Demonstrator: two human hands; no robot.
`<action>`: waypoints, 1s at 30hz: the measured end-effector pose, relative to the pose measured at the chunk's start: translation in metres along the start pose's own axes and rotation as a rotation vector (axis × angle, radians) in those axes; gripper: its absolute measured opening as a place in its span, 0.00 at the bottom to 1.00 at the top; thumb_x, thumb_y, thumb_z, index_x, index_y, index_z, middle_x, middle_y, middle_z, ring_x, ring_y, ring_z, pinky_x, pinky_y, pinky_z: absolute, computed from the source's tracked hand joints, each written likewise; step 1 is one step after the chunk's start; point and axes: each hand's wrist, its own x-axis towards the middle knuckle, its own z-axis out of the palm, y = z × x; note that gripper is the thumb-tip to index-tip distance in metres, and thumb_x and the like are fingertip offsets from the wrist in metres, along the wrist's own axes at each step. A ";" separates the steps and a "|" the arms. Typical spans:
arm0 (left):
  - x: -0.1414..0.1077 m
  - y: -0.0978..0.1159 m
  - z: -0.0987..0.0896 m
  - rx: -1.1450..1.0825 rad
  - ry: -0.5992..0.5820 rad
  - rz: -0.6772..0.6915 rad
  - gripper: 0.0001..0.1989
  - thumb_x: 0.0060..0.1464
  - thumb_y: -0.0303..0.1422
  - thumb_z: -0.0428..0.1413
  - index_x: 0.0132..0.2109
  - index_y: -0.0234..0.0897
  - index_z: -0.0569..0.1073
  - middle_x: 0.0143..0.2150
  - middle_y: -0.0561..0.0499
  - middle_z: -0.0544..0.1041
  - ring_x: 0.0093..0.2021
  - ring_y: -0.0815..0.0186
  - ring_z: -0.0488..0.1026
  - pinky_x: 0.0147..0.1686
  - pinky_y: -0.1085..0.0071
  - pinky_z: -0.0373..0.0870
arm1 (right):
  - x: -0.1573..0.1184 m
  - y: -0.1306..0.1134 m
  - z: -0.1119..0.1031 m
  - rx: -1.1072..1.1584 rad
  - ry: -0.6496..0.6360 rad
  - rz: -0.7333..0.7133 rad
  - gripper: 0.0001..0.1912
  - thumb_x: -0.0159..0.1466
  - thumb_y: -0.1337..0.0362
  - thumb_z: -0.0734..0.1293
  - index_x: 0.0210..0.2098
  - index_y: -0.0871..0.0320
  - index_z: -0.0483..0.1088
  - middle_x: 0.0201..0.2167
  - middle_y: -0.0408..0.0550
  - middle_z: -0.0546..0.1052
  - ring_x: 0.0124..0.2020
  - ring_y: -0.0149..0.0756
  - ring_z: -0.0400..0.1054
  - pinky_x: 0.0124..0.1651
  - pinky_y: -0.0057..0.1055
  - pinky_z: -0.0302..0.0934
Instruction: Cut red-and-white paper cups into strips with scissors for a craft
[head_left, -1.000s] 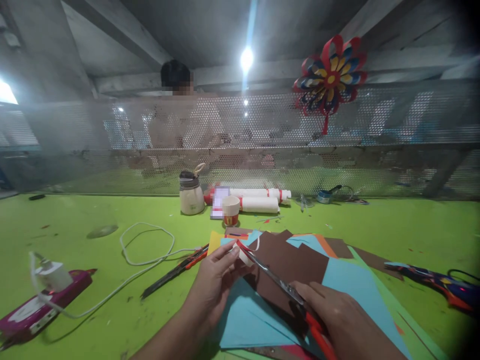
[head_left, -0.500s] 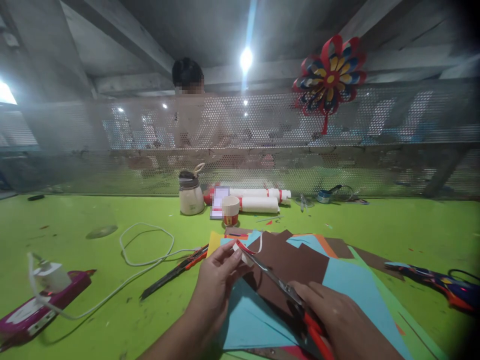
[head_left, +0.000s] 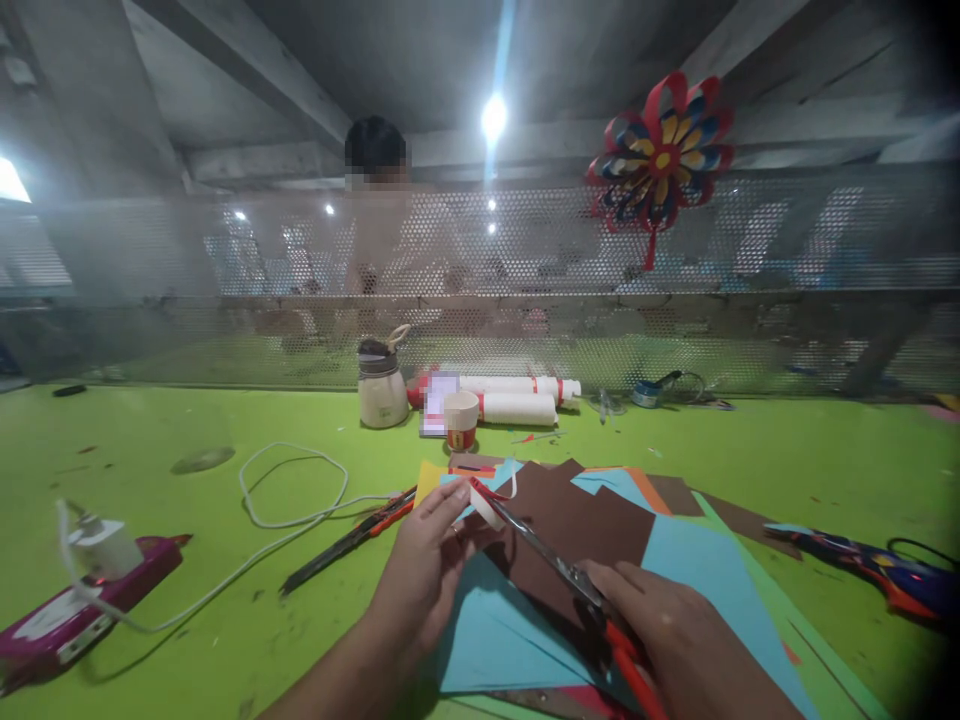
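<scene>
At the near side of the green table (head_left: pixel 217 405), the left hand (head_left: pixel 424 555) pinches a red-and-white strip (head_left: pixel 487 507) between thumb and fingertips, one thin white end curling up on the right. The right hand (head_left: pixel 664 620) has its fingers wrapped round the scissors (head_left: pixel 546 555), by their red handles, blades pointing far and left. Their tips meet the strip; from here I can't tell whether they close on it. The strip is held over the left edge of a brown sheet (head_left: pixel 596 520), which lies on blue paper (head_left: pixel 712 590).

To the left, a white cable (head_left: pixel 154 630) runs from a charger (head_left: pixel 109 550) plugged into a purple power strip (head_left: pixel 41 645). Farther off stand a cup (head_left: pixel 461 425) and a bottle (head_left: pixel 382 395), with white rolls (head_left: pixel 517 410) lying beyond the cup. Behind the mesh (head_left: pixel 525 265) there's another person (head_left: pixel 375 145).
</scene>
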 end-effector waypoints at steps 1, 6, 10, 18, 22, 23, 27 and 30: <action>0.001 0.001 -0.001 -0.018 -0.012 -0.017 0.13 0.49 0.34 0.61 0.42 0.32 0.77 0.44 0.39 0.79 0.40 0.59 0.76 0.44 0.63 0.72 | 0.000 0.000 0.000 0.000 -0.001 -0.001 0.16 0.55 0.72 0.61 0.41 0.54 0.72 0.34 0.50 0.76 0.33 0.42 0.69 0.33 0.33 0.62; 0.002 0.002 -0.002 -0.013 -0.019 -0.042 0.12 0.50 0.32 0.61 0.42 0.30 0.77 0.44 0.38 0.79 0.41 0.59 0.76 0.46 0.64 0.71 | 0.002 0.001 0.000 0.006 -0.101 0.027 0.20 0.55 0.73 0.60 0.45 0.55 0.71 0.37 0.52 0.75 0.37 0.44 0.69 0.38 0.36 0.62; 0.000 0.002 0.002 0.018 0.004 -0.029 0.11 0.51 0.31 0.60 0.42 0.30 0.77 0.43 0.39 0.79 0.41 0.59 0.76 0.46 0.64 0.71 | 0.004 0.004 0.001 0.015 -0.145 0.034 0.23 0.53 0.75 0.61 0.47 0.55 0.70 0.41 0.54 0.74 0.41 0.45 0.68 0.42 0.39 0.62; -0.001 0.000 0.001 0.020 0.013 -0.017 0.11 0.50 0.31 0.61 0.42 0.30 0.77 0.40 0.41 0.79 0.37 0.63 0.75 0.43 0.66 0.71 | 0.005 0.007 0.002 -0.015 -0.181 0.015 0.20 0.57 0.71 0.60 0.48 0.57 0.69 0.38 0.53 0.74 0.38 0.45 0.68 0.39 0.39 0.61; -0.002 0.000 0.002 0.009 0.015 -0.023 0.12 0.50 0.31 0.61 0.43 0.30 0.77 0.41 0.40 0.79 0.39 0.61 0.76 0.44 0.65 0.71 | 0.002 0.006 0.002 0.001 -0.101 0.008 0.18 0.57 0.72 0.60 0.45 0.55 0.70 0.36 0.51 0.75 0.36 0.42 0.69 0.37 0.35 0.61; -0.002 0.000 0.003 0.014 0.017 -0.023 0.12 0.50 0.31 0.61 0.42 0.29 0.77 0.42 0.39 0.79 0.40 0.61 0.76 0.44 0.65 0.71 | 0.001 0.006 0.002 0.001 -0.089 0.012 0.18 0.56 0.72 0.60 0.45 0.55 0.71 0.36 0.51 0.75 0.36 0.42 0.69 0.36 0.34 0.61; -0.001 0.000 0.002 0.017 0.024 -0.030 0.12 0.50 0.31 0.62 0.42 0.29 0.77 0.43 0.39 0.79 0.41 0.59 0.76 0.45 0.64 0.71 | 0.003 0.006 0.004 -0.026 -0.130 0.035 0.19 0.55 0.72 0.60 0.45 0.57 0.71 0.36 0.53 0.75 0.35 0.44 0.69 0.36 0.35 0.61; 0.001 -0.002 0.000 0.033 0.031 0.000 0.12 0.49 0.31 0.62 0.42 0.31 0.76 0.42 0.40 0.79 0.41 0.60 0.76 0.46 0.64 0.70 | 0.005 0.008 0.006 -0.019 -0.156 0.032 0.21 0.55 0.73 0.59 0.47 0.57 0.70 0.37 0.53 0.74 0.37 0.45 0.69 0.38 0.38 0.62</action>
